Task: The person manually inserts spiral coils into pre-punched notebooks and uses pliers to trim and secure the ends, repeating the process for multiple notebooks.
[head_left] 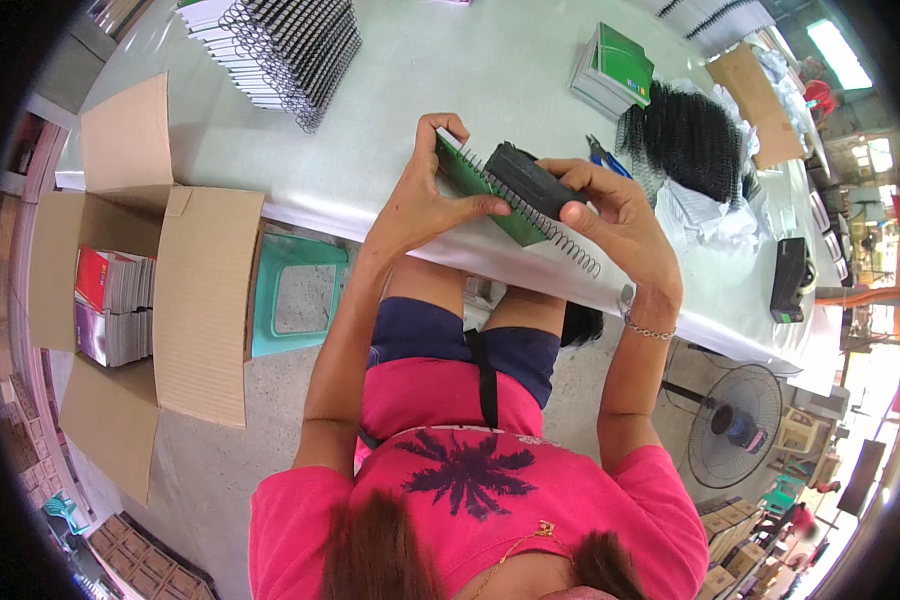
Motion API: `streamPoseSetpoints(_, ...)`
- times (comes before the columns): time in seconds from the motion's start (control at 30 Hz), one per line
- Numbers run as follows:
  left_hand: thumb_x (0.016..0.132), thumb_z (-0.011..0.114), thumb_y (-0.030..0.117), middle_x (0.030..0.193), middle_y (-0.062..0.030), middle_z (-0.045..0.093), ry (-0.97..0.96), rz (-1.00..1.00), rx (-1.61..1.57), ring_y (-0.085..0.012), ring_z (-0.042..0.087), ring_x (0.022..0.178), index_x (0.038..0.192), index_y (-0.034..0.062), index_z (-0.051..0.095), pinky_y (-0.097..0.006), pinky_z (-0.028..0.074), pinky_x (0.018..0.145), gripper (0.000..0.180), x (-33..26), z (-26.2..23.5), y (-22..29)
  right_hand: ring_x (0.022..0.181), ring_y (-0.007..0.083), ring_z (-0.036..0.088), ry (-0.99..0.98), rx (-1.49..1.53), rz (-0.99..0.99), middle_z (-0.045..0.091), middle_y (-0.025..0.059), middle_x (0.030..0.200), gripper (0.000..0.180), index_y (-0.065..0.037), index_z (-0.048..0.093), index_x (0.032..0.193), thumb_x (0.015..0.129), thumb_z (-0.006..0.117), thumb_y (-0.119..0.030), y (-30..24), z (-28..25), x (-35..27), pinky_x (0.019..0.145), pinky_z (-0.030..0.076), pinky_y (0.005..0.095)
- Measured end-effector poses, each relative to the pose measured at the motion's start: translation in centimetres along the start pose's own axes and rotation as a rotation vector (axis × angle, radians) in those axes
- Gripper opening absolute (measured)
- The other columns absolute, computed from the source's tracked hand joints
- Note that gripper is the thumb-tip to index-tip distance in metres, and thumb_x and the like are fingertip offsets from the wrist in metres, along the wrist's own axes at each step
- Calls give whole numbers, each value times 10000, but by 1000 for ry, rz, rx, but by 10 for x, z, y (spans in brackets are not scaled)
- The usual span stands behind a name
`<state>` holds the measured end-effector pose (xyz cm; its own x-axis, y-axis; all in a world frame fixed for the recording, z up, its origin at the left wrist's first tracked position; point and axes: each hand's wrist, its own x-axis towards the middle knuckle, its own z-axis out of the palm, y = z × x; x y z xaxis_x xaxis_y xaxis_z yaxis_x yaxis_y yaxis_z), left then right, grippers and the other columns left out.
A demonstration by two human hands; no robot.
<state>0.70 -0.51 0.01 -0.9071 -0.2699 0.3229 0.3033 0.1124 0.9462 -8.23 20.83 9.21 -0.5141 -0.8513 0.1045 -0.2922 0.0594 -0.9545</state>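
Observation:
A small green notebook (457, 172) is tilted above the table's near edge. My left hand (410, 205) is closed on it, fingers at its far corner and thumb across its lower part. A dark wire coil (582, 258) runs along the notebook's edge, its loose end sticking out past the cover to the right. In my right hand (632, 232) is a black oblong block (530, 178), gripped between thumb and fingers and lying against the coil. How far the coil is threaded through the holes I cannot tell.
Blue-handled pliers (604, 156) lie beside a heap of black coils (685, 145). Green notebooks (620, 62) are stacked behind, coil-bound books (280, 50) far left. An open carton (205, 300) and teal stool (268, 300) stand left; a fan (735, 425) stands right.

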Motion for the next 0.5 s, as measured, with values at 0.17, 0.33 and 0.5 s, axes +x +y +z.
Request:
streamPoseSetpoints(0.17, 593, 949, 211, 1090, -40, 411, -3, 28, 6, -174, 432, 1011, 1225, 119, 364, -294, 380, 889, 866, 0, 1, -2, 995, 130, 557, 20, -21, 149, 660, 87, 1184, 378, 35, 653, 1068, 909, 709, -305, 5, -2, 10, 938, 445, 311)
streamPoseSetpoints(0.33, 576, 955, 199, 1148, -57, 423, 1, 25, -11, -199, 437, 1095, 1291, 109, 361, -311, 353, 973, 934, 4, 1, -2, 976, 119, 565, 32, 33, 53, 668, 71, 1138, 328, 30, 652, 1055, 905, 709, -256, 5, 0, 10, 937, 449, 310)
streamPoseSetpoints(0.5, 566, 960, 178, 1172, -63, 434, 0, -37, -40, -208, 448, 1136, 1320, 116, 358, -320, 364, 992, 967, -5, 0, -1, 973, 121, 564, -1, 88, 61, 667, 75, 1152, 285, 15, 651, 1003, 895, 718, -240, -1, 7, 6, 934, 449, 314)
